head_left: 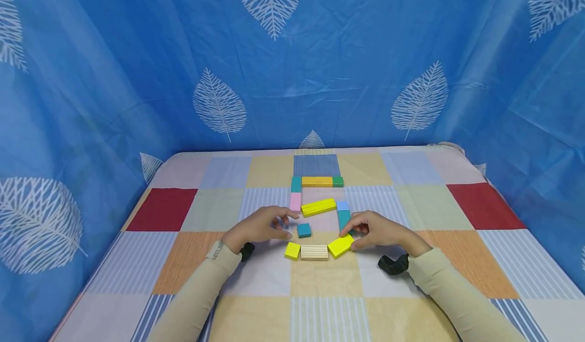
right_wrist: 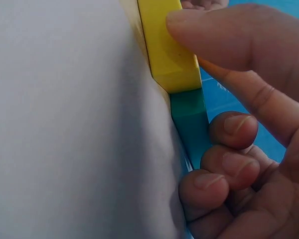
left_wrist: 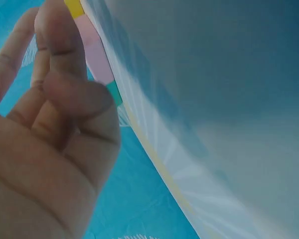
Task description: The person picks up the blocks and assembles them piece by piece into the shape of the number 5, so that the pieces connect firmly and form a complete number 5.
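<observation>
My right hand (head_left: 377, 229) pinches a yellow block (head_left: 340, 246) between thumb and index finger. That block lies slanted at the right end of a ridged pale wooden block (head_left: 314, 252). In the right wrist view, the thumb presses the side of the yellow block (right_wrist: 172, 45), and a teal block (right_wrist: 191, 119) shows beyond it. My left hand (head_left: 262, 224) hovers with loosely bent fingers and holds nothing. Nearest to it are a small blue-teal block (head_left: 303, 230) and a yellow cube (head_left: 292, 250), the latter beside the wooden block's left end.
Farther back, a teal block (head_left: 296, 184), yellow-orange blocks (head_left: 317, 181) and a green block (head_left: 337, 181) form a corner. A pink block (head_left: 295, 201) continues the left side; slanted yellow blocks (head_left: 318, 207) lie inside. Light blue (head_left: 343, 206) and teal (head_left: 344, 219) blocks line the right.
</observation>
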The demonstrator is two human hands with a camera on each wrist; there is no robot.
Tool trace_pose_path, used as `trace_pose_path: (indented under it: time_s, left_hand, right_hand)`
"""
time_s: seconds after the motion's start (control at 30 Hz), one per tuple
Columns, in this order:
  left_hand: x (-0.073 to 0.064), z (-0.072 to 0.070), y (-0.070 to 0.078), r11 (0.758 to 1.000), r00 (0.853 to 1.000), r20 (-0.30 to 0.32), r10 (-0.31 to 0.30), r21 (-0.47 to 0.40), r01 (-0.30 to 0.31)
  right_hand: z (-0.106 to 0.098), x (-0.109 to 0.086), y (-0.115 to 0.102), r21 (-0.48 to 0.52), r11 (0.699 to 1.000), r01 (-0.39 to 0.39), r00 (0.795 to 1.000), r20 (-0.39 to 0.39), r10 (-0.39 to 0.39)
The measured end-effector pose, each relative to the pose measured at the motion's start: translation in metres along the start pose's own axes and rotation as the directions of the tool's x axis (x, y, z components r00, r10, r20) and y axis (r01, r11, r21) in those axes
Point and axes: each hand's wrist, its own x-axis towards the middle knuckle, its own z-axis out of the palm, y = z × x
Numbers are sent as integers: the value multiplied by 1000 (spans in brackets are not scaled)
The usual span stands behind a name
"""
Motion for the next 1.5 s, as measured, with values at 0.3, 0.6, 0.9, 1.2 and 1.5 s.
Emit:
trace_pose_path:
  time_s: [0.3,0.6,0.9,1.2,1.5]
  left_hand:
    - [17,6,6,996,998,-27,-51,68,52]
    - [22,8,13,988,995,-21,-99,120,101]
    - [25,11,18,976,990,-27,-139,163,141]
    - [18,7,12,975,987,-42,-157,151,161]
    - [5,-3,6,975,982,-45,-181,122,186]
  right_hand:
    - [0,0,1,-15,1000,-7,1000,-2,7]
    - [0,0,-1,-17,1000,-14,1000,-2,14]
    - [0,0,-2,-21,1000,-23,1000,-1,23]
    - [0,0,0,-22,1000,-20,1000,-2,20]
    - [0,0,2,-23,1000,-5,1000,-2,5]
